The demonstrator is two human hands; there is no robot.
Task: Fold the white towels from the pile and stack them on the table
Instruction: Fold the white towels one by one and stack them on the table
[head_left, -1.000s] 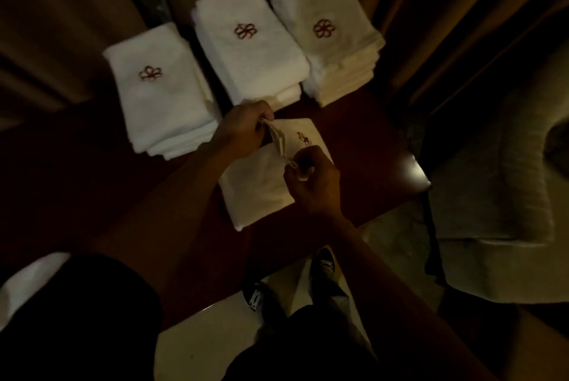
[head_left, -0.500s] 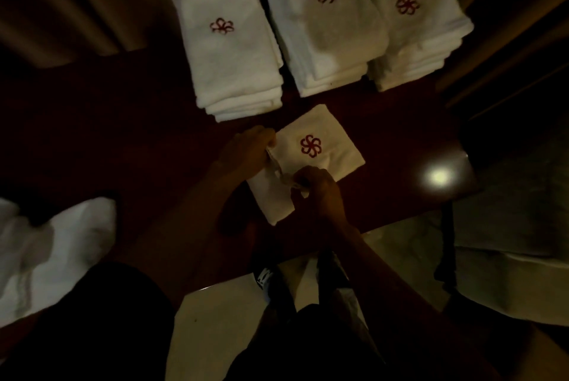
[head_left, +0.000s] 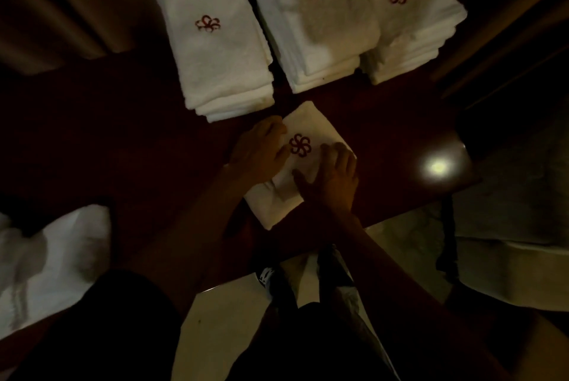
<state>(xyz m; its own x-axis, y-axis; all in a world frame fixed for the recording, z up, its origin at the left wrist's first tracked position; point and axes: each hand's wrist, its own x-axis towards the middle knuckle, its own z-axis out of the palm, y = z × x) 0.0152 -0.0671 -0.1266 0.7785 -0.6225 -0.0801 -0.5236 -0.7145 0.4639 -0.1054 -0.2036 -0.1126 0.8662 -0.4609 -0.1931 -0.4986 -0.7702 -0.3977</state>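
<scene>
A folded white towel (head_left: 311, 122) with a red flower emblem lies on the dark table (head_left: 154, 158) near its front edge. My left hand (head_left: 261, 149) rests flat on the towel's left side. My right hand (head_left: 332, 177) presses flat on its right lower part, fingers spread. Three stacks of folded white towels stand behind it: the left stack (head_left: 215, 54), the middle stack (head_left: 317, 20) and the right stack (head_left: 409, 17). A pile of unfolded white towels (head_left: 52, 260) lies at the lower left.
Brown curtains (head_left: 77, 1) hang behind the table. A bright light reflection (head_left: 437, 168) marks the table's right corner. Grey cloth (head_left: 511, 226) drapes over furniture on the right. Pale floor and my shoes (head_left: 268, 276) show below the table edge.
Both hands have let go of the towel's edge and now lie flat on the folded towel. The view has tilted down and left, showing more of the unfolded pile.
</scene>
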